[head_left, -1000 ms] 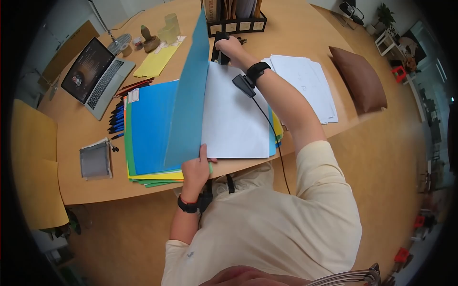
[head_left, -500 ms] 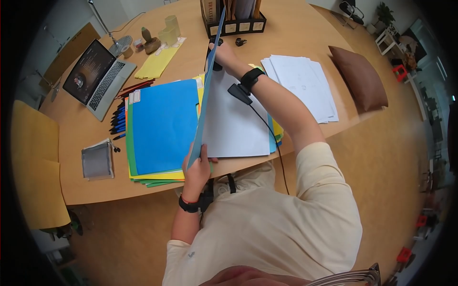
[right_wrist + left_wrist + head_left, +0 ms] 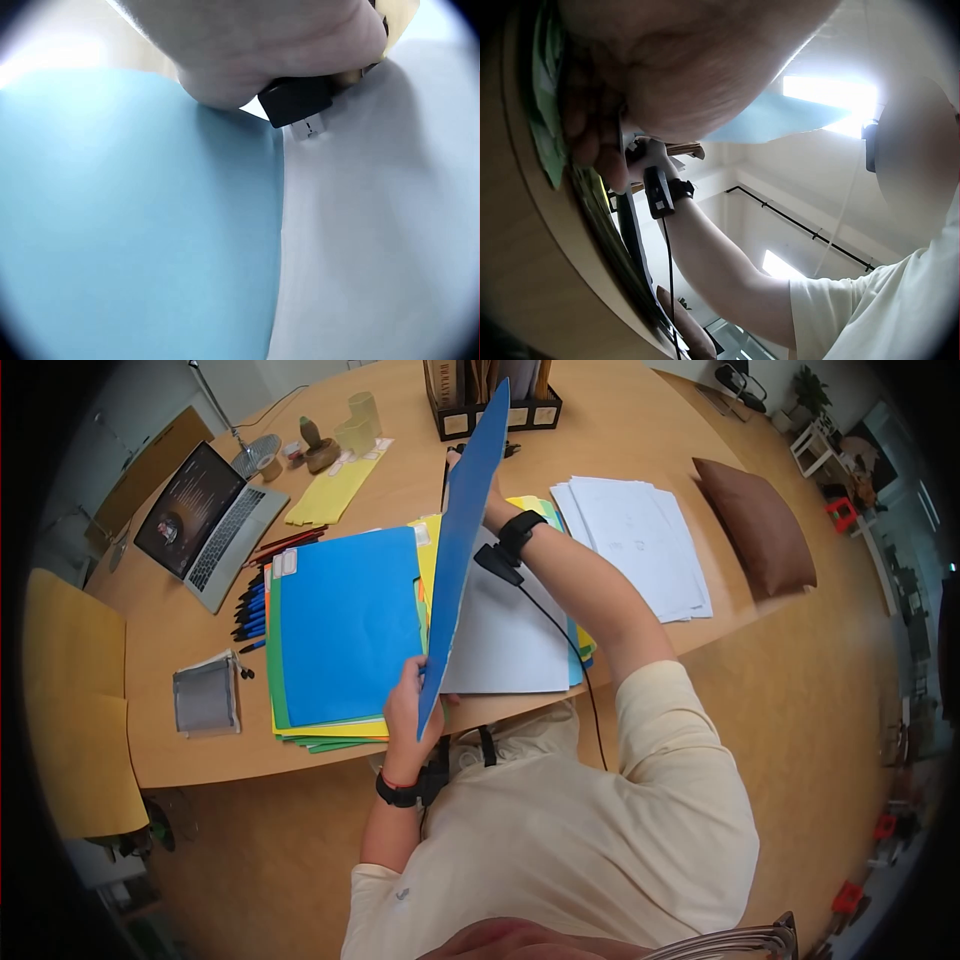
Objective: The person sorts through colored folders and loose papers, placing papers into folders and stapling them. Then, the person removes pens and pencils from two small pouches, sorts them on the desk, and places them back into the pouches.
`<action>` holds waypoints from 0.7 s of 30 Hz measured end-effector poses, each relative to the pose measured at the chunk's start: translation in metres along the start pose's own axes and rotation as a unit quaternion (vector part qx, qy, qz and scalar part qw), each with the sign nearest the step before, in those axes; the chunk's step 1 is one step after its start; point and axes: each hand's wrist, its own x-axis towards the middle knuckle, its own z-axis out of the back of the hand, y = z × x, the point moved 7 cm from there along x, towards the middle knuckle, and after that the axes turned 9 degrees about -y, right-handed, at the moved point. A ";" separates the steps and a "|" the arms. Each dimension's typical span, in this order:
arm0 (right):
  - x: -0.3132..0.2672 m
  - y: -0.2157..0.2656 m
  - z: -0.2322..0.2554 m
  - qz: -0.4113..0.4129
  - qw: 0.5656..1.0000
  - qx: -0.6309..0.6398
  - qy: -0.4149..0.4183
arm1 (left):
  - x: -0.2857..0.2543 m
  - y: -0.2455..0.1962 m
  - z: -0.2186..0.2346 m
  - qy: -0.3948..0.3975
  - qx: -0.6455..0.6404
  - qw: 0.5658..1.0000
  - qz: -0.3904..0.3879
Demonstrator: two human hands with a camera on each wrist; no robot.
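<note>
A blue folder (image 3: pixel 468 530) stands open, its cover upright over white paper (image 3: pixel 505 650). My left hand (image 3: pixel 408 710) grips the folder's near end by the fold, the fingers partly hidden by the cover; in the left wrist view its fingers (image 3: pixel 592 120) are bent at the table edge. At the far end, my right hand (image 3: pixel 494 502) is mostly behind the cover. The right wrist view shows that hand (image 3: pixel 277 49) holding a black object (image 3: pixel 296 101) with a clear tip, on the paper beside the fold; its whole shape is hidden.
Left of the folder lies a stack of coloured folders (image 3: pixel 345 630), with pens (image 3: pixel 250 610), a laptop (image 3: pixel 205 530) and a grey pouch (image 3: pixel 205 695) beyond. Loose papers (image 3: pixel 640 545) and a brown cushion (image 3: pixel 755 530) are on the right. A black file holder (image 3: pixel 500 418) stands at the back.
The folder's cover has swung from leaning left to upright and slightly right, uncovering the blue folder on the left stack. Both hands have stayed at nearly the same places.
</note>
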 end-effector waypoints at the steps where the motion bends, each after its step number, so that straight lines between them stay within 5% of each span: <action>1: 0.009 -0.017 -0.009 0.008 1.000 0.006 -0.003 | 0.000 -0.004 0.002 0.001 0.006 1.000 0.011; 3: 0.007 -0.014 -0.004 -0.004 1.000 -0.017 -0.015 | 0.001 -0.028 0.009 0.001 0.019 0.999 0.033; 7: -0.008 0.018 0.009 0.002 0.999 -0.019 0.045 | -0.001 -0.006 0.001 0.005 -0.007 0.999 0.031; 11: 0.005 -0.006 -0.009 -0.033 0.990 -0.007 0.134 | 0.001 -0.016 0.004 0.003 0.003 1.000 0.029; 14: 0.009 -0.023 -0.016 -0.132 0.976 0.013 0.174 | 0.001 -0.018 0.004 -0.006 0.006 0.999 0.031; 21: 0.029 -0.030 0.003 -0.086 0.966 -0.179 0.164 | 0.003 -0.020 0.005 -0.014 0.031 0.999 0.031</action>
